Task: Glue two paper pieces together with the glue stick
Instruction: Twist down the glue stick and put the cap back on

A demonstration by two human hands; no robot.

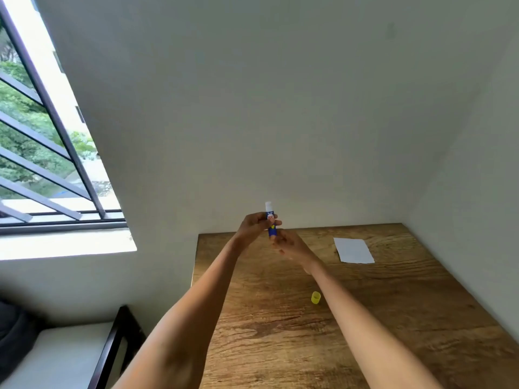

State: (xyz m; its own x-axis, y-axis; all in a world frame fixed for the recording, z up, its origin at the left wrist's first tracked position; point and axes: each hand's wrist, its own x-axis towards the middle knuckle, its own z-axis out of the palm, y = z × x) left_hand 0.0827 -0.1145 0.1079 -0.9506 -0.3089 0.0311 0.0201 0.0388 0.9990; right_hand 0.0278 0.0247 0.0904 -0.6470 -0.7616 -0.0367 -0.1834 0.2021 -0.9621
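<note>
While both arms reach forward over a wooden table (pixel 393 318), the left hand (pixel 254 224) grasps an upright blue glue stick (pixel 271 220) round its middle, and the right hand (pixel 286 242) pinches the base just below, as if turning it. White glue shows at the top, above the left grip. The yellow cap (pixel 315 297) sits on the table, nearer the person and apart from both hands. One white paper piece (pixel 354 250) lies flat to the right, well clear of the stick; a second piece cannot be seen. Winding out too much glue could snap or smear it on contact. The paper, unheld, may slide when rubbed. The loose cap might roll off.
</note>
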